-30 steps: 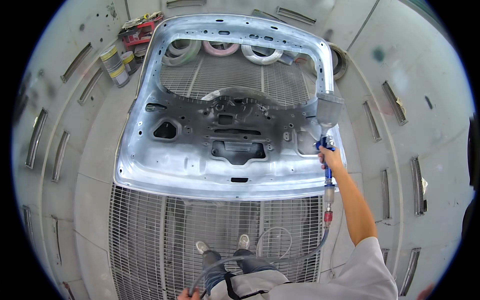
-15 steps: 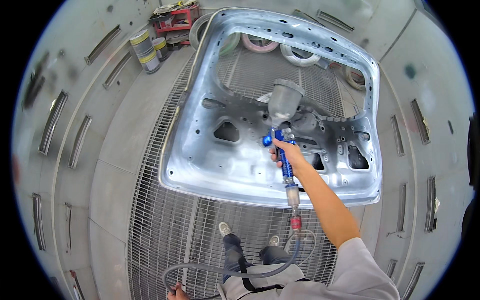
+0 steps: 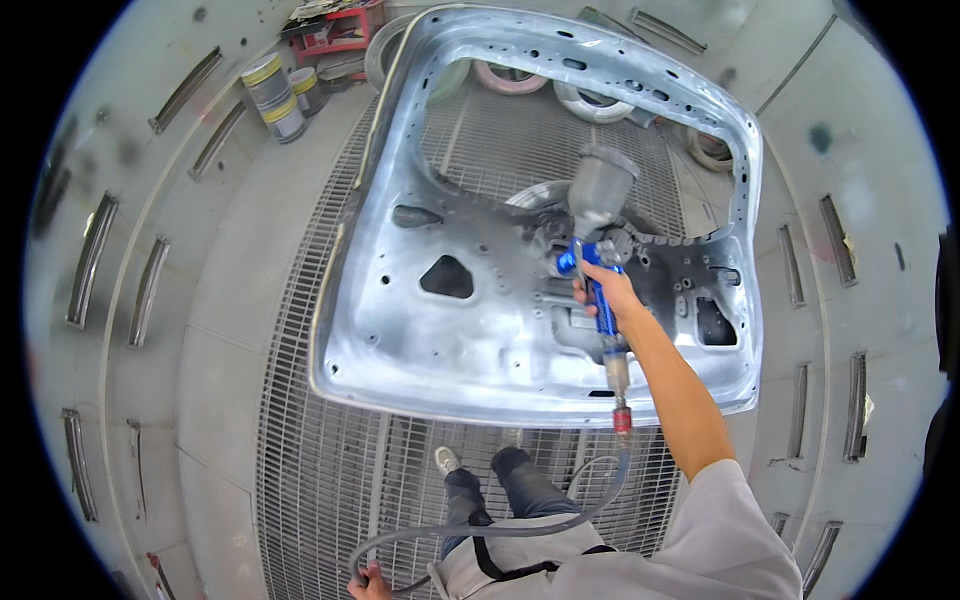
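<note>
My right hand (image 3: 612,292) is closed round the blue grip of a spray gun (image 3: 602,310), whose grey paint cup (image 3: 604,183) sits on top. The gun is over the right half of a car tailgate panel (image 3: 450,345), bare silver-grey with dark grey patches round its middle cutouts. From the red coupling under the grip, a grey air hose (image 3: 480,533) loops down and leftward across my front. At the lower edge my left hand (image 3: 370,582) is wrapped round that hose. The gun's nozzle is hard to make out.
A metal floor grating (image 3: 330,470) runs beneath the panel and my feet. Stacked paint cans (image 3: 272,97) and a red cart (image 3: 340,35) stand at the far left. Several wheel rims (image 3: 592,103) lie beyond the panel. Grey booth walls (image 3: 800,130) close in both sides.
My right hand and the spray gun have moved a little to the right across the panel. My left hand, still on the hose, has shifted slightly right. One foot has moved forward.
</note>
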The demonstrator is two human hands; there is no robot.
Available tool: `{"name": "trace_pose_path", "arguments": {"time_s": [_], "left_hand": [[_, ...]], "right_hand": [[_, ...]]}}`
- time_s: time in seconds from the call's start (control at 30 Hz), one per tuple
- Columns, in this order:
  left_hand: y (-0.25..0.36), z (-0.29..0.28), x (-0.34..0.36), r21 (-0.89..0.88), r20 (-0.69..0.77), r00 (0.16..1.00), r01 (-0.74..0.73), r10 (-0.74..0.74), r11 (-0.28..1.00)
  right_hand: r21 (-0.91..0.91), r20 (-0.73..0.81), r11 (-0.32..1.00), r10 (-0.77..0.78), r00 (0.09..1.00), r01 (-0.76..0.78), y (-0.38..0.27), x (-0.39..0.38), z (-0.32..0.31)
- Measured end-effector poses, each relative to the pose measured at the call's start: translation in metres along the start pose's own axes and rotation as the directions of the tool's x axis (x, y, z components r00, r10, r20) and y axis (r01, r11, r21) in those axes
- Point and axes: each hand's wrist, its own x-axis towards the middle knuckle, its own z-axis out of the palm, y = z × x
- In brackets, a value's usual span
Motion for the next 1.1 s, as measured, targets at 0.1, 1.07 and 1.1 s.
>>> {"name": "trace_pose_path", "arguments": {"time_s": [0.1, 1.07, 1.1], "left_hand": [[-0.054, 0.003, 0.006, 0.324, 0.019, 0.994, -0.109, 0.109, 0.94], [-0.017, 0.08, -0.08, -0.074, -0.318, 0.942, 0.087, -0.107, 0.993], [0.003, 0.094, -0.09, -0.052, -0.4, 0.912, 0.078, -0.092, 0.996]], "right_hand": [[-0.068, -0.152, 0.997, 0.016, 0.988, -0.026, -0.01, -0.007, -0.082], [0.147, 0.171, 0.986, 0.054, 0.984, -0.08, -0.044, 0.149, -0.005], [0.193, 0.247, 0.974, 0.065, 0.967, -0.114, -0.046, 0.157, 0.012]]}}
